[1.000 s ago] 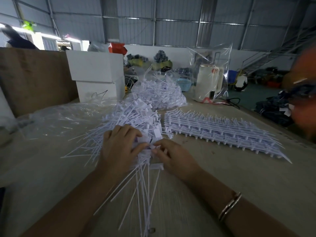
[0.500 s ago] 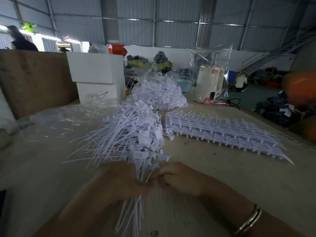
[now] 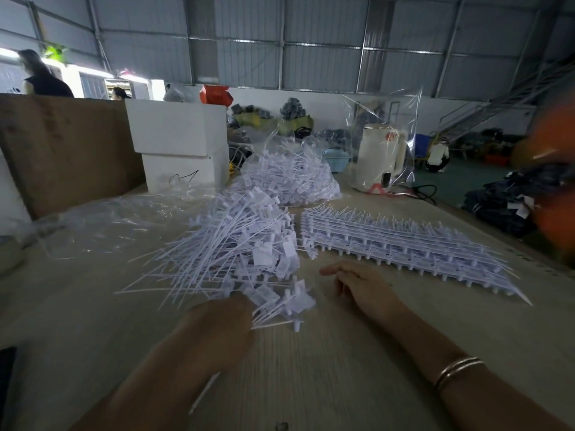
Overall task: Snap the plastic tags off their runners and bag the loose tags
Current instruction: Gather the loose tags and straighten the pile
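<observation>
While left hand [image 3: 217,321] grips loose tags [image 3: 230,253] (fingers hidden), right hand [image 3: 361,287] relaxed, runner stack [image 3: 404,247] beside, filled bag [image 3: 292,178] behind.

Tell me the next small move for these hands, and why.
Probably the left hand should carry its gripped bundle of loose tags toward the clear bag lying flat at left. The right hand has fingers relaxed and holds nothing, free to open it.

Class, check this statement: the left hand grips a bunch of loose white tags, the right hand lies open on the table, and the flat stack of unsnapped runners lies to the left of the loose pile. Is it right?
One detail is wrong. The stack of runners lies to the right of the loose pile, as the head view shows. The left hand does grip a bunch of tags, and the right hand lies open on the table.
</observation>
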Demonstrator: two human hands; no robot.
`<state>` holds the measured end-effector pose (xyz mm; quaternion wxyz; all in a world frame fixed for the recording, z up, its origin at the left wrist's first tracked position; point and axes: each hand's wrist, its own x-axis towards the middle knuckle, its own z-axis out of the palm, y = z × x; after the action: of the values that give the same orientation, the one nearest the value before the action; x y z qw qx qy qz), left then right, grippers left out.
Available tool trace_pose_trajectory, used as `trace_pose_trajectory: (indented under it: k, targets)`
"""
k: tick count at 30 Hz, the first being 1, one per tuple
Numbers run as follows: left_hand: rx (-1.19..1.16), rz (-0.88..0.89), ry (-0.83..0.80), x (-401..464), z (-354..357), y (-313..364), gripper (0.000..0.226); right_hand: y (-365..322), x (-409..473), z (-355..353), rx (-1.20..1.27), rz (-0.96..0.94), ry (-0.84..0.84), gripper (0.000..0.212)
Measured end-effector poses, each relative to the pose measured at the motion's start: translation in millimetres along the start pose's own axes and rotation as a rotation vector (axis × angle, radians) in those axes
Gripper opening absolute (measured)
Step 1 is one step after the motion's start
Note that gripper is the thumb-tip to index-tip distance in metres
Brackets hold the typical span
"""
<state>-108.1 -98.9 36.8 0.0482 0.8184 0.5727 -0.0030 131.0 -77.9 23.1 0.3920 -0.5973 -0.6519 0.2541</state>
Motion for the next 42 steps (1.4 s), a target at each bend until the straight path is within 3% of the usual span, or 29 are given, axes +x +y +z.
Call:
trace_pose_trajectory:
  k: [4, 7, 11, 13, 19, 24, 26, 31, 35, 38, 42]
  targets:
    - [-0.015, -0.059, 0.031, -2.6, 0.1, 10.7, 0.048, 0.5, 0.0, 6.9, -0.033, -0.04, -0.04, 0.037]
    - [0.023, 0.026, 0.085, -2.2, 0.0, 12.2, 0.032, 2.2, 0.8, 6.7, 0.009, -0.028, -0.014, 0.035]
    - [-0.236, 0.221, 0.152, 3.2, -3.1, 6.3, 0.009, 2.6, 0.2, 2.8, 0.014, -0.043, 0.006, 0.038]
    - [-0.401, 0.271, 0.212, 7.3, -4.6, 4.3, 0.011, 1.8, 0.5, 2.2, -0.004, -0.043, 0.006, 0.037]
    - [-0.683, 0.22, 0.523, 22.3, -40.1, -11.2, 0.018, 2.6, 1.5, 4.4, -0.016, -0.021, -0.034, 0.032]
    - [-0.483, 0.1, 0.841, 49.4, -81.4, -30.5, 0.015, 4.4, 3.9, 6.0, -0.025, -0.03, -0.071, 0.03]
    - [-0.388, 0.002, 0.81, 69.1, -84.0, -38.7, 0.025, 4.1, 4.4, 6.3, -0.029, -0.029, -0.075, 0.031]
    - [0.037, -0.185, 0.553, 107.0, -41.2, -36.7, 0.044, 4.4, 6.4, 7.3, -0.031, -0.006, -0.099, 0.031]
    - [0.176, -0.214, 0.641, 109.0, -15.2, -32.5, 0.056, 5.3, 6.6, 7.2, -0.067, -0.023, -0.12, 0.031]
    - [0.089, -0.175, 0.732, 103.7, -5.6, -33.2, 0.06, 6.1, 5.6, 8.4, -0.161, -0.053, -0.14, 0.032]
    - [-0.077, -0.185, 0.617, 100.0, 2.5, -39.1, 0.057, 7.1, 6.2, 10.4, -0.251, -0.07, -0.175, 0.032]
